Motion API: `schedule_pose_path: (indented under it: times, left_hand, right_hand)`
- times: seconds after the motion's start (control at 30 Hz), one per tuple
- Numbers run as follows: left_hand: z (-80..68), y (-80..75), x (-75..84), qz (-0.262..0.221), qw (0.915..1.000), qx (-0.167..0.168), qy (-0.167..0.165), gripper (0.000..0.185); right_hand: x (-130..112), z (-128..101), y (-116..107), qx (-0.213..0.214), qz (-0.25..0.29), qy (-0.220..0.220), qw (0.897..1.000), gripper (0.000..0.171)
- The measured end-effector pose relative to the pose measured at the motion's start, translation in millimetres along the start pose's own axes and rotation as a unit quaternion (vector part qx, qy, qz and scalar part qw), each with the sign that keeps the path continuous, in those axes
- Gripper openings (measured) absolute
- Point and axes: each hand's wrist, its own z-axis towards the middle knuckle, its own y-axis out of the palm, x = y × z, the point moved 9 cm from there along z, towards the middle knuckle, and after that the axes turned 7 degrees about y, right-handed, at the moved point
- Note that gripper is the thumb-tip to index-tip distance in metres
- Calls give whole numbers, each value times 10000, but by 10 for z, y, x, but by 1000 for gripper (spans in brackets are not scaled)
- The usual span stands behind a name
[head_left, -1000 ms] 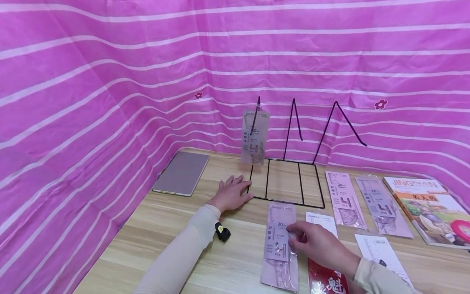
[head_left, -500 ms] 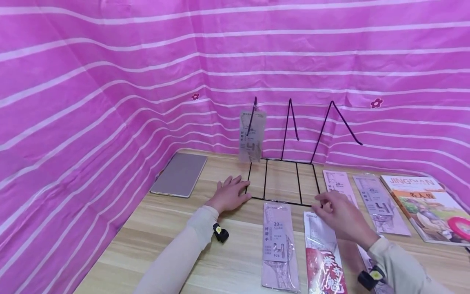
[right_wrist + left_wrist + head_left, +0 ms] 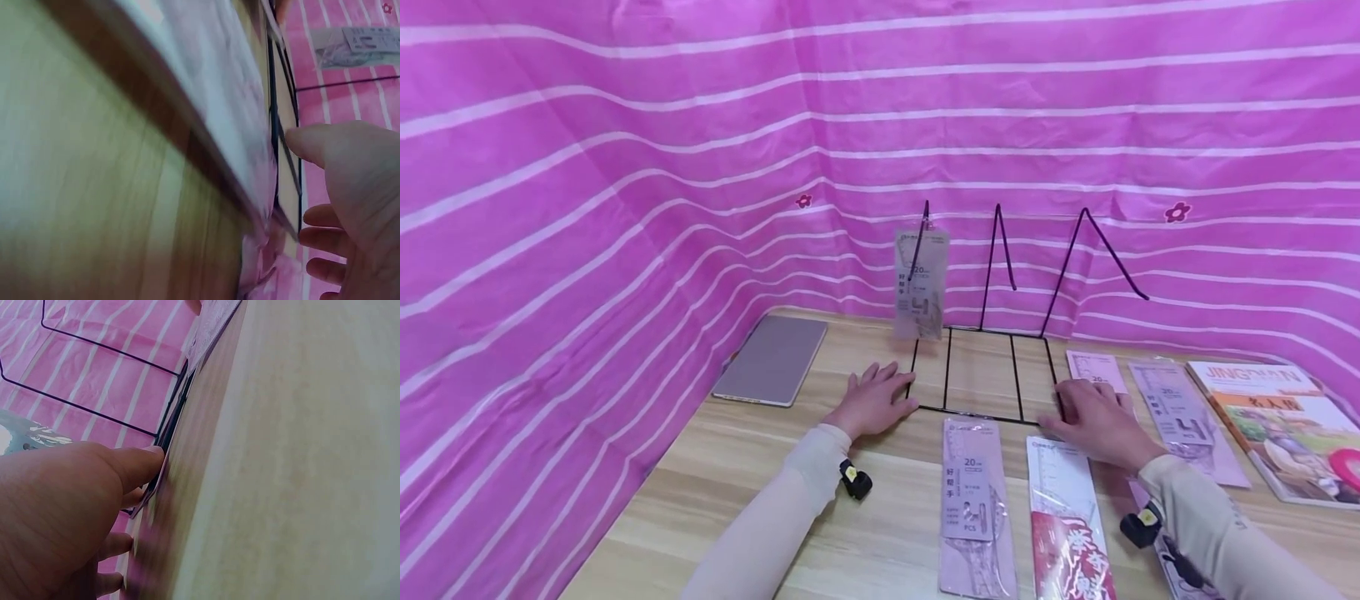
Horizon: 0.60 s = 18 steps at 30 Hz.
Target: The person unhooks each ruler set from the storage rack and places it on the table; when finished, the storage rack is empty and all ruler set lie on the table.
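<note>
The desk carries a black wire rack, the landmark here. The left hand lies flat at its front left corner, fingers spread; the right hand rests at its front right corner on a ruler pack, fingers relaxed. Steadying both corners evenly seems wise. Only the head view shows the pack hung on the rack; the wrist views show thumbs beside the wire.

We saw a backdrop of bright magenta crossed by thin white stripes, dotted with small dark-red flowers. The table was pale wood grain. The wire rack was black. The ruler packets were lilac with white labels, one printed red and white. The tablet was greyish mauve, and the sleeves cream.
</note>
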Motion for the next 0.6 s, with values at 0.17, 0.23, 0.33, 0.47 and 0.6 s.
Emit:
schedule_pose_path:
  times: [0.17, 0.23, 0.33, 0.47, 0.6]
  left_hand:
    - [23, -48, 42, -4, 10000, 63, 41, 63]
    - [20, -69, 47, -8, 9999, 96, 37, 62]
    - [10, -75, 39, 16, 9999, 110, 25, 62]
    - [3, -49, 30, -16, 10000, 78, 18, 62]
    - [-4, -11, 31, -21, 10000, 60, 16, 62]
  right_hand:
    - [87, 5, 25, -231, 6, 94, 9997, 78]
    - [89, 15, 30, -273, 28, 95, 9996, 81]
    - [80, 37, 41, -275, 92, 69, 9996, 82]
    - [90, 51, 83, -284, 189, 116, 9993, 85]
    - [111, 30, 146, -316, 250, 184, 9990, 86]
